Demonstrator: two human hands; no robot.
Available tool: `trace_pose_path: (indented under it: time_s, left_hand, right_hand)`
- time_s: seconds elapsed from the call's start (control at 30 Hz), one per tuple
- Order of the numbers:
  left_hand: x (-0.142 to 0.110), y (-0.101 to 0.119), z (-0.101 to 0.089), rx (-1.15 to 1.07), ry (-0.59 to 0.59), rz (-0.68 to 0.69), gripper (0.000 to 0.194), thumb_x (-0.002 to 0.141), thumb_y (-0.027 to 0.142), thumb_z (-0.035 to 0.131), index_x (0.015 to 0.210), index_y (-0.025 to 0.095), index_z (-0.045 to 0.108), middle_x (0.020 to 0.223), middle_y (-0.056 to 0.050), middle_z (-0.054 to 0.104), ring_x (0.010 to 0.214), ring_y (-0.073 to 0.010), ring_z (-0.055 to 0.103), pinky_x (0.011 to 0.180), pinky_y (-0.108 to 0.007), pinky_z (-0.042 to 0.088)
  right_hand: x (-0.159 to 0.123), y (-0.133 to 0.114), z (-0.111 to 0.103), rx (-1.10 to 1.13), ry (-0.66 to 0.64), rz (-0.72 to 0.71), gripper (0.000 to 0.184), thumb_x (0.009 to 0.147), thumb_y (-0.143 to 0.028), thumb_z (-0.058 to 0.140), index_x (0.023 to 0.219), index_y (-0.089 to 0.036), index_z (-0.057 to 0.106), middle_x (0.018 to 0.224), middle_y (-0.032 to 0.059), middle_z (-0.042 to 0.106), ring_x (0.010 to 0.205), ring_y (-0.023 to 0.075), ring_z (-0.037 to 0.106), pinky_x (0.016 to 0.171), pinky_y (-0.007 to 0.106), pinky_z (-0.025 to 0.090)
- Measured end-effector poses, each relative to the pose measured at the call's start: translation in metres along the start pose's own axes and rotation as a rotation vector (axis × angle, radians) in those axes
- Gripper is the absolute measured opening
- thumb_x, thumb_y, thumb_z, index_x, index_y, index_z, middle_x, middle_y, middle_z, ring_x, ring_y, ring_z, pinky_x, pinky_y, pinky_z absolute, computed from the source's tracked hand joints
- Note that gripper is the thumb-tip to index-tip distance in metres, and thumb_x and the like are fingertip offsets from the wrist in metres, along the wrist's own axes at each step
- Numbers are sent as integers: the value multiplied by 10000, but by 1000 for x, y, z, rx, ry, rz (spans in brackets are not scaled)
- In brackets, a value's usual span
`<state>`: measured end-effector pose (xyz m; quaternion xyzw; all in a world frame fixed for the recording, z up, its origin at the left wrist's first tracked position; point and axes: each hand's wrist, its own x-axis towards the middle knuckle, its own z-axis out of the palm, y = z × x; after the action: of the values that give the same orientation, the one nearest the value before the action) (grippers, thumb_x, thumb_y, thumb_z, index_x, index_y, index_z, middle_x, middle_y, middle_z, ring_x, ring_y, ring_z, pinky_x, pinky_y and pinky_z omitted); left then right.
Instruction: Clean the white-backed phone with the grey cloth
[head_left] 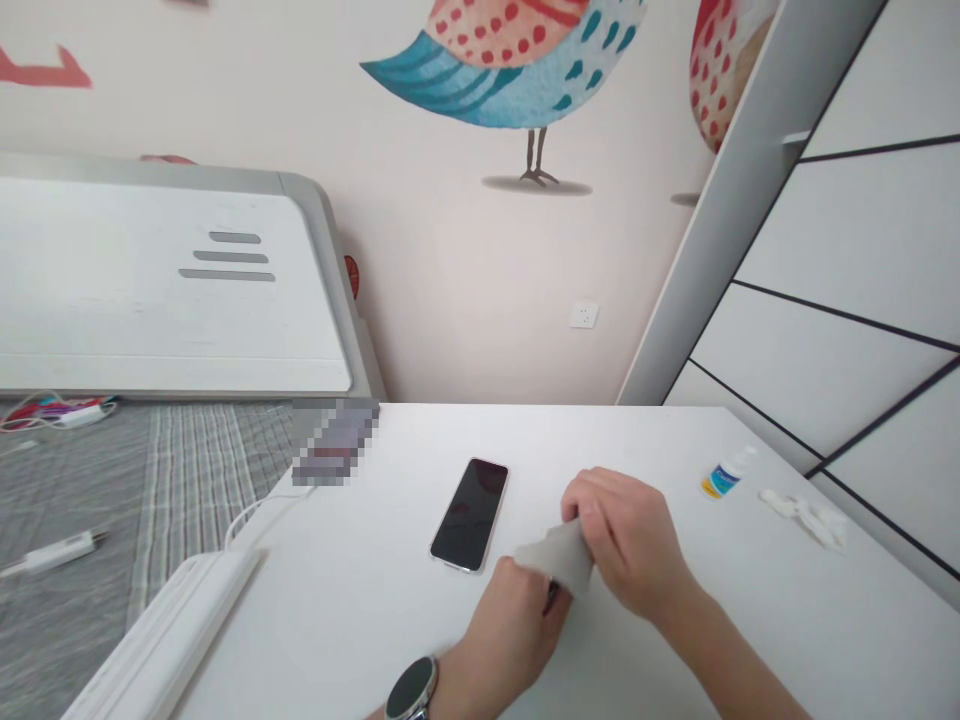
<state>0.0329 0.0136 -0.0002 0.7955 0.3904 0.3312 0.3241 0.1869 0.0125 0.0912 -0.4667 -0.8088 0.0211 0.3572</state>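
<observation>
Grey cloth (568,558): between the two hands, over the white table (337,610). Right hand (634,545): fingers closed, gripping the cloth's upper edge. Left hand (506,630): fingers curled in, apparently around a small dark item (553,590), partly covered by cloth; identity not resolved, nor whether hard or fragile.

Handling (judged): cloth light, limp, thin; will fold rather than push. Best hold: pinch at a free edge or corner. Dark item: take by its sides, light pressure, since its make is unknown.

Smartphone (471,515): just beyond the left fingers, screen up. Likely stiff, smooth, slippery, glass-fronted; hold by the long edges.

Containers: one small plastic bottle (726,478), blue and yellow label, well apart to the right of the right fingers. Contents not visible; fill level cannot be told. Crumpled white tissue (810,518) farther right, beside it.
</observation>
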Motion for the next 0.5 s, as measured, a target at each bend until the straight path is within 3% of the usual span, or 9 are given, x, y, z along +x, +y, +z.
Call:
trace_pose_path:
  time_s: [0.1, 0.2, 0.27, 0.33, 0.4, 0.5]
  left_hand:
    - [1, 5, -3, 12, -15, 37, 149, 975, 181, 491, 875, 219, 595, 758, 4, 675, 621, -148, 578, 630, -251, 468]
    - [-2, 6, -2, 22, 5, 69, 147, 962, 170, 481, 892, 215, 602, 745, -3, 659, 623, -161, 586, 635, -259, 487]
    - [-4, 5, -2, 33, 16, 80, 157, 932, 140, 478, 945, 214, 616, 818, -31, 679, 728, -195, 633, 697, -283, 523]
    - [-4, 5, -4, 35, 6, 99, 212, 903, 112, 478, 1020, 216, 622, 920, -54, 700, 867, -220, 661, 789, -303, 541]
    - [-4, 6, -5, 36, 2, 112, 217, 893, 108, 483, 1019, 212, 625, 920, -57, 705, 875, -219, 666, 799, -298, 541]
    - [-3, 5, -6, 41, 6, 96, 159, 923, 135, 477, 917, 201, 622, 816, -45, 694, 707, -185, 634, 683, -270, 516]
  right_hand:
    - [-2, 10, -5, 85, 60, 152, 432, 1046, -232, 237, 759, -206, 559, 712, 13, 590, 681, 173, 508, 676, 337, 332]
    - [-5, -4, 1, 22, 96, 6, 312, 1015, -198, 317, 888, -185, 601, 851, 47, 642, 801, 204, 538, 759, 358, 352]
    - [-5, -16, 6, -44, 82, -148, 234, 992, -189, 390, 931, -172, 615, 880, 59, 658, 825, 218, 544, 775, 370, 353]
    - [-3, -20, 7, -64, 70, -207, 197, 985, -223, 443, 933, -169, 625, 851, 54, 656, 798, 217, 543, 742, 367, 349]
    - [-2, -17, 6, 26, 63, -109, 259, 1007, -255, 407, 883, -181, 622, 803, 39, 633, 751, 198, 539, 691, 349, 346]
    - [-2, -13, 4, 145, 89, 117, 375, 1038, -255, 314, 778, -198, 579, 751, 19, 584, 672, 163, 514, 629, 325, 338]
